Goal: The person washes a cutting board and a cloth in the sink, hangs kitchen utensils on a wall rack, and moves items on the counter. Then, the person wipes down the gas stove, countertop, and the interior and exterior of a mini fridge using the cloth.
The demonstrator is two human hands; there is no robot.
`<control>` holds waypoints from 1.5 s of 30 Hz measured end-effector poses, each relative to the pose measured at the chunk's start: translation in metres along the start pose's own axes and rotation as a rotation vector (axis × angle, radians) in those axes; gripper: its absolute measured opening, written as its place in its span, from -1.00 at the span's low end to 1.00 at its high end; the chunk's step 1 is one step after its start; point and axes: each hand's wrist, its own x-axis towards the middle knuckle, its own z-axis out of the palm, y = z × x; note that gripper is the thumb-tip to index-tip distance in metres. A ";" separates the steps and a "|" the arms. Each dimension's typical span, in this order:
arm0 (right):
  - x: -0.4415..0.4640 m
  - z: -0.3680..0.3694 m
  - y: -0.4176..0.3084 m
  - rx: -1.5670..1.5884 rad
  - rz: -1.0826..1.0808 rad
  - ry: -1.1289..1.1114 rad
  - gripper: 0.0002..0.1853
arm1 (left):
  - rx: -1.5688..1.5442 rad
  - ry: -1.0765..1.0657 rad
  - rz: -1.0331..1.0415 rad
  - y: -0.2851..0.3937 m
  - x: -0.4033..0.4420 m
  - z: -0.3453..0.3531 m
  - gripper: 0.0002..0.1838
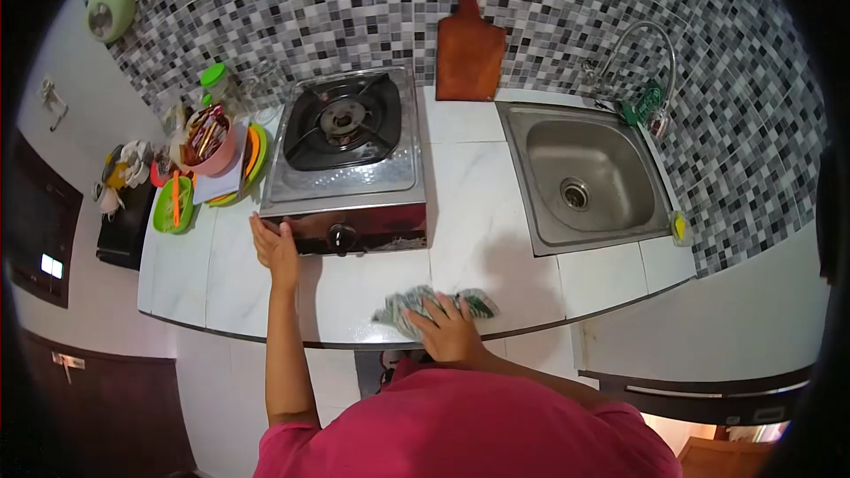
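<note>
Brown wooden paddle-shaped cutting board (471,55) upright against grey-black-white mosaic-tiled wall (354,22). Rectangular steel sink (567,150) over right, arched silvery faucet (674,62) behind. Over left, round pink tub (214,162), packets (206,131) inside.

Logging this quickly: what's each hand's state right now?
Left hand: touching the stove; grip can't be told.
Right hand: open, spread on the cloth.

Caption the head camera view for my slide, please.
Right hand on a crumpled cloth on the white counter, left hand at the front corner of the stove, sink to the right.
</note>
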 end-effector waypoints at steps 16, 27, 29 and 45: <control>0.046 -0.028 0.139 -0.096 0.192 -0.069 -0.48 | -0.180 -0.071 -0.016 0.049 -0.102 -0.041 -0.26; 0.275 0.036 0.247 -0.092 0.315 -0.016 -0.48 | -0.183 -0.143 0.007 0.096 -0.123 -0.058 -0.36; 0.272 0.028 0.263 -0.080 0.379 0.037 -0.49 | -0.190 -0.172 0.004 0.101 -0.125 -0.063 -0.40; -0.055 -0.023 0.047 -0.084 0.253 0.044 -0.51 | -0.459 -0.365 0.325 0.133 -0.122 -0.041 -0.48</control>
